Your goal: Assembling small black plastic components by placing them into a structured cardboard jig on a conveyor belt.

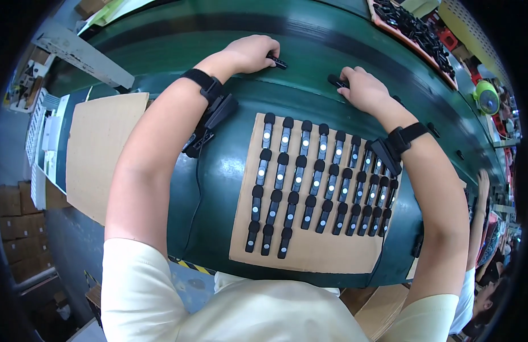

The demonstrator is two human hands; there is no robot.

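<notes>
On the far side of the green work surface, my left hand (pixel 254 54) is closed on a small black clip-on microphone (pixel 279 62), its end sticking out past the fingertips. To its right, my right hand (pixel 365 90) pinches another small black microphone (pixel 336 81) with a rounded foam cap. Nearer my body lies a brown cardboard sheet (pixel 326 253). Rows of black foam-capped microphones (pixel 290 210), each with a pale round spot, lie on it with caps pointing away from me. The front row reaches only partway across, at the left. My right forearm and its strap device cover part of the sheet's right edge.
Black strap devices (pixel 409 137) with a cable sit on both wrists. Several loose black pieces lie beyond my right arm. An orange-edged tray (pixel 415 40) of black parts stands far right, near a green fan (pixel 486 98). A cardboard panel (pixel 101 151) and metal post (pixel 84 57) are left. Another person's arm (pixel 479 205) shows at right.
</notes>
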